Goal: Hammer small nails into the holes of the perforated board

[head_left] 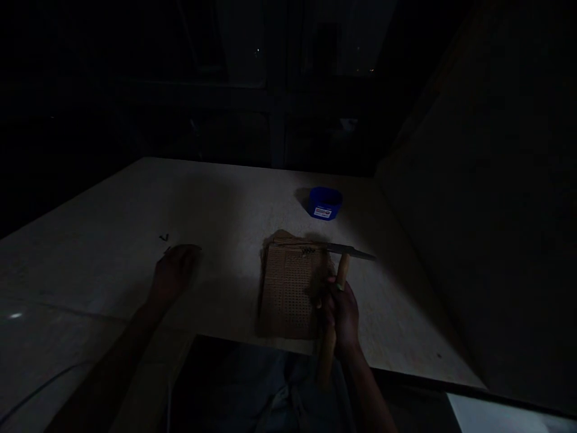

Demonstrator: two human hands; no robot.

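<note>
My right hand [343, 310] is wrapped around the wooden handle of a hammer [327, 355], over the right edge of a cardboard stack [291, 288]. The dark metal hammer head [350, 250] lies across the far end of the handle, beyond the stack's upper right corner. Several small dark nails [308, 250] show along the far part of the cardboard. Off to the left, my left hand [175, 273] rests low at the tabletop with its fingers curled; darkness hides what is in them. Just past those fingers lie a few small nails [164, 237].
A blue plastic tub [325, 203] with a white label stands behind the cardboard. The pale tabletop [238, 210] meets a dark panel [469, 240] on the right. A cable [49, 382] runs at the lower left. Lighting is very dim.
</note>
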